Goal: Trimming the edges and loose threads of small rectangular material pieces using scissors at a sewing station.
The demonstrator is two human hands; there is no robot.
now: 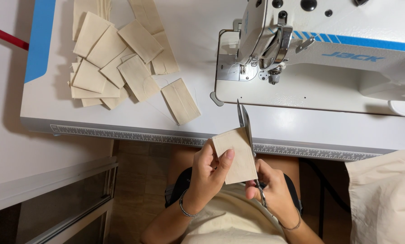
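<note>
- Your left hand (207, 174) pinches a small beige fabric piece (236, 156), thumb pressed on its front face and the other fingers (206, 151) curled behind its left edge, so this hand is closed on the cloth.
- The fabric piece is held in the air above your lap, just in front of the near edge of the tabletop (121, 117), tilted a little to the right.
- Your right hand (272, 187) is wrapped around the handles of a pair of scissors (246, 129), fingers closed through and about the loops.
- The scissor blades point up and away from you, running along the right edge of the fabric piece and touching it; their tips lie over the tabletop's front margin.
- You wear a thin bracelet on each wrist.
- A white sewing machine (329, 58) with blue trim stands at the right of the tabletop, its needle area well apart from your hands.
- A loose pile of beige fabric pieces (116, 58) lies at the left of the tabletop, overlapping one another; one piece (180, 100) lies apart at the pile's right edge, nearest to you.
- A larger mass of beige cloth (385, 199) hangs at the lower right, beside your right arm.
</note>
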